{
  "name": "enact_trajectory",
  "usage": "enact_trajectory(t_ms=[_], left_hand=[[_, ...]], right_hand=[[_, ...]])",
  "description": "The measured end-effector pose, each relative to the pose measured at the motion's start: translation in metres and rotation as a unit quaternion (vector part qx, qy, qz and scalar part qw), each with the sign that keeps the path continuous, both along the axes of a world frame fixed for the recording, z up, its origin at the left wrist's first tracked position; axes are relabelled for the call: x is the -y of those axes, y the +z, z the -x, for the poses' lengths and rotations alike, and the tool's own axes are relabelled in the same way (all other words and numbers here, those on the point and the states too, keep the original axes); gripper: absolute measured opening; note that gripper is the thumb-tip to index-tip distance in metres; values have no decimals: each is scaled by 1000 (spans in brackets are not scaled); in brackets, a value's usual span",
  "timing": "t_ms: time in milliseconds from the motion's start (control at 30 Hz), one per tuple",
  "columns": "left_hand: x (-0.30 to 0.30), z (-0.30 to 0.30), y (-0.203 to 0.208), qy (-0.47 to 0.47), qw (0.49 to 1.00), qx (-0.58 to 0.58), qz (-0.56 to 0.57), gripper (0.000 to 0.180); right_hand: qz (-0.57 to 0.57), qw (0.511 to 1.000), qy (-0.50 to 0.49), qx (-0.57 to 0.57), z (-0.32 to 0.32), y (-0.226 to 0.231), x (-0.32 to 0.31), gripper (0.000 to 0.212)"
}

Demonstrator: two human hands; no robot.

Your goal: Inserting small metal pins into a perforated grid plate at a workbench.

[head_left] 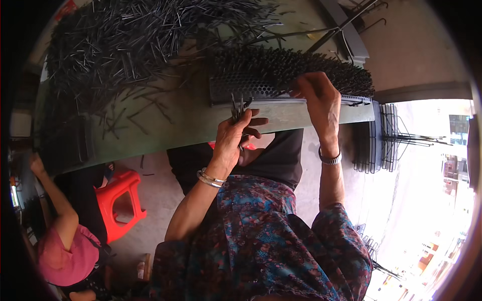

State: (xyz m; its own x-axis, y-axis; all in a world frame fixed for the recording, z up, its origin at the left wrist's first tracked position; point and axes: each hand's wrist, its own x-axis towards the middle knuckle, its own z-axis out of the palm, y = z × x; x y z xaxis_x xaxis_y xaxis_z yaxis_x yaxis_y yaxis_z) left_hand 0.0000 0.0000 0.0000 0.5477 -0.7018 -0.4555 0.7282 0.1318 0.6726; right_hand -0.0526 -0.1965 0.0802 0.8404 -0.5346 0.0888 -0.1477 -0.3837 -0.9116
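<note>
Over the near edge of the table (150, 142), my left grip (233, 135) is clamped on a small bundle of dark rods (235, 111), their long axis running away from me, tips toward the perforated rack (251, 89). My right grip (322, 98) bends over that rack; whether it pinches a rod, I cannot tell. The greenish tabletop bears a loose heap (125, 45); left of me are a red stool (119, 228) and a co-worker in pink (70, 256)

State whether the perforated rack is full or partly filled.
Partly filled: dark rods crowd the rack, but bare holes show at near left.
</note>
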Motion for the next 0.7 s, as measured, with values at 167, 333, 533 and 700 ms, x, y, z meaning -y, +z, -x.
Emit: enact_trajectory(t_ms=[167, 333, 533, 700], left_hand=[[14, -3, -2, 10, 999, -14, 37, 46], [17, 1, -18, 27, 997, -36, 69, 41], [15, 5, -9, 26, 994, -95, 53, 39], [17, 9, -10, 48, 991, -99, 73, 35]], right_hand=[[130, 985, -75, 85, -19, -16, -13, 8], [204, 972, -62, 104, -23, -30, -6, 9], [240, 963, -68, 102, -21, -30, -5, 9], [233, 965, -67, 97, -20, -29, -9, 9]])
